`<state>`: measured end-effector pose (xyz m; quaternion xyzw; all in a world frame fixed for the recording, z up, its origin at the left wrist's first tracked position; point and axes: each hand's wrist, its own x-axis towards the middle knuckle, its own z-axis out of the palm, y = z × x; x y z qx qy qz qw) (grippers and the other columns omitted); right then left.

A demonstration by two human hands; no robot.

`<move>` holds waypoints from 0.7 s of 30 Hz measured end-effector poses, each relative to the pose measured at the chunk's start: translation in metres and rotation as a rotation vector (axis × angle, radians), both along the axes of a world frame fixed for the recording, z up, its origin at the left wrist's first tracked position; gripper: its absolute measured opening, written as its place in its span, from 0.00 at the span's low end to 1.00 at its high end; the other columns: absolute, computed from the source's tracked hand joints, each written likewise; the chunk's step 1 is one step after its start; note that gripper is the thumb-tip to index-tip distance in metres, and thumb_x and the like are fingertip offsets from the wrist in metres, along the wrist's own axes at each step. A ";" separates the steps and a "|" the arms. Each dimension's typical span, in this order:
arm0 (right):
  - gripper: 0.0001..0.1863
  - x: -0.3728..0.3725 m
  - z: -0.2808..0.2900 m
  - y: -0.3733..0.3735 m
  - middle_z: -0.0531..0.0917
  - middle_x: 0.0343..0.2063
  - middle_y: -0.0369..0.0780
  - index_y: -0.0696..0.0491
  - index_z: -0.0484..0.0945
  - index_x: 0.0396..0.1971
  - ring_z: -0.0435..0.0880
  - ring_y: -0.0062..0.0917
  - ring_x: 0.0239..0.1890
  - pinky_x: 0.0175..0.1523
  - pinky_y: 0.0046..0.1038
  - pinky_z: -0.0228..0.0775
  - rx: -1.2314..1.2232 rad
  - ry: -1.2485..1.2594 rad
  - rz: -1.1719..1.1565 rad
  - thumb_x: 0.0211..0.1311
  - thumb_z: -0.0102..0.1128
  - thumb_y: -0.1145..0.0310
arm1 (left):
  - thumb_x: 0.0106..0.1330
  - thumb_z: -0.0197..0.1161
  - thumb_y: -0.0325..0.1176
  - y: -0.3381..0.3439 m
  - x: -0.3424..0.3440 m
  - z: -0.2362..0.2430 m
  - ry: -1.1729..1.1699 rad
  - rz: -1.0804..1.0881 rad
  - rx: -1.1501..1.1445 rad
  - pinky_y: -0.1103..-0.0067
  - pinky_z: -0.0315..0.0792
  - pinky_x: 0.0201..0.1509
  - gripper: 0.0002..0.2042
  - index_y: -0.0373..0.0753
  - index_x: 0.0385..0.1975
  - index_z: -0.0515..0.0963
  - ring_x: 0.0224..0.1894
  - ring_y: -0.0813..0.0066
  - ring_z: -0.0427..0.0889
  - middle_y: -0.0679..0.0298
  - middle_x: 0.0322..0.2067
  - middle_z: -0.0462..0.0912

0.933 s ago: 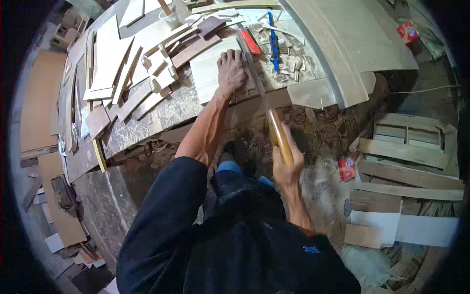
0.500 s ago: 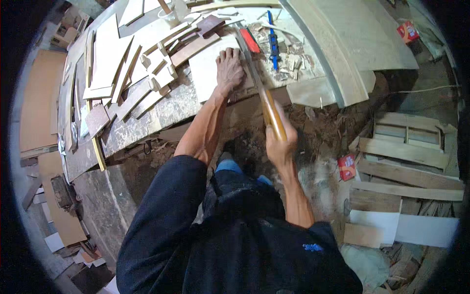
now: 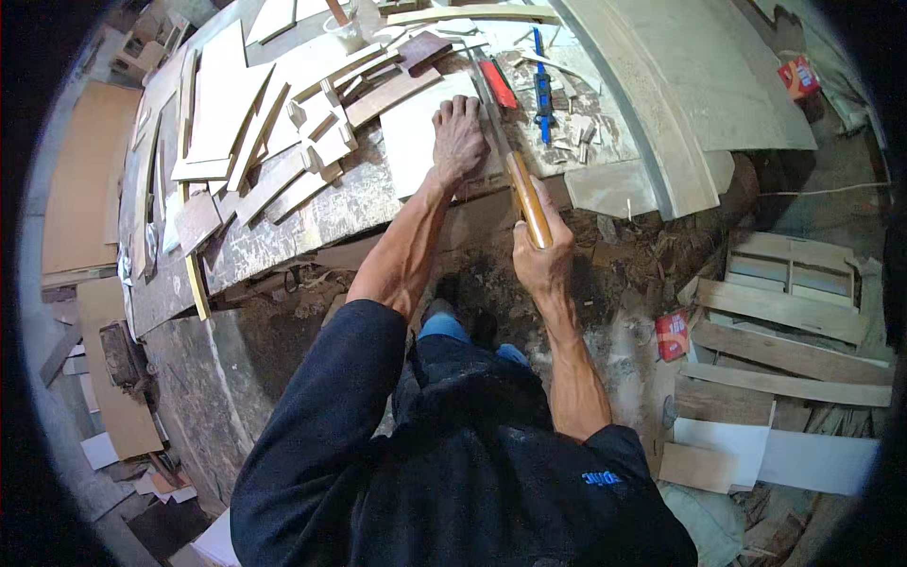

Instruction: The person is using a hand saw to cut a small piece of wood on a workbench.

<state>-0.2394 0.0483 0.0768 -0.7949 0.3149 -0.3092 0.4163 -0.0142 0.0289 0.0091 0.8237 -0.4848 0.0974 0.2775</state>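
Observation:
My left hand (image 3: 460,139) holds down a white board (image 3: 408,142) at the bench's near edge, its fingers bent and bearing on the top. In my right hand (image 3: 543,246) is a handsaw (image 3: 531,208) with a long, glossy yellow-brown handle. The fingers wrap round the handle's near end. Its narrow blade runs away from me along the board's right side, close to my left hand; the teeth are too small to make out. Beyond the blade lie a red flat object (image 3: 498,83) and a blue tool with a sliding part (image 3: 542,94).
Loose wood strips and offcuts (image 3: 312,132) cover the bench's left side. A long curved panel (image 3: 652,104) lies on the right. Small chips (image 3: 578,140) are scattered near the blue tool. Planks and a frame (image 3: 784,302) are on the floor to the right, beside a red box (image 3: 672,335).
My right hand has pushed the saw forward, away from me, and its handle now sits nearer the bench edge. My left hand stays on the white board. The view has shifted slightly.

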 end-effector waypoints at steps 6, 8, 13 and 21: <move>0.31 -0.002 -0.007 -0.003 0.82 0.38 0.52 0.52 0.66 0.62 0.85 0.38 0.35 0.38 0.33 0.76 -0.098 -0.147 -0.006 0.53 0.50 0.81 | 0.49 0.56 0.29 -0.003 -0.005 0.000 -0.077 0.003 -0.033 0.63 0.59 0.53 0.21 0.36 0.46 0.67 0.48 0.55 0.66 0.55 0.43 0.68; 0.31 -0.006 -0.005 -0.003 0.82 0.39 0.52 0.52 0.66 0.62 0.85 0.37 0.37 0.39 0.33 0.76 -0.028 -0.087 -0.019 0.54 0.50 0.81 | 0.49 0.56 0.29 -0.004 -0.006 0.002 -0.051 -0.013 -0.020 0.63 0.60 0.53 0.21 0.37 0.46 0.67 0.48 0.55 0.66 0.55 0.43 0.68; 0.30 -0.031 0.011 0.011 0.81 0.44 0.52 0.55 0.66 0.62 0.83 0.36 0.44 0.45 0.31 0.75 -0.031 -0.095 0.039 0.55 0.48 0.82 | 0.50 0.55 0.30 -0.005 0.003 -0.010 -0.074 0.009 -0.053 0.64 0.61 0.52 0.21 0.38 0.47 0.68 0.48 0.56 0.67 0.56 0.43 0.69; 0.29 -0.084 0.028 0.049 0.80 0.49 0.48 0.55 0.69 0.60 0.82 0.31 0.46 0.49 0.27 0.73 0.114 -0.031 -0.045 0.54 0.49 0.82 | 0.51 0.53 0.27 -0.002 0.003 -0.010 -0.017 0.003 0.002 0.61 0.60 0.56 0.24 0.39 0.52 0.65 0.52 0.52 0.65 0.53 0.47 0.66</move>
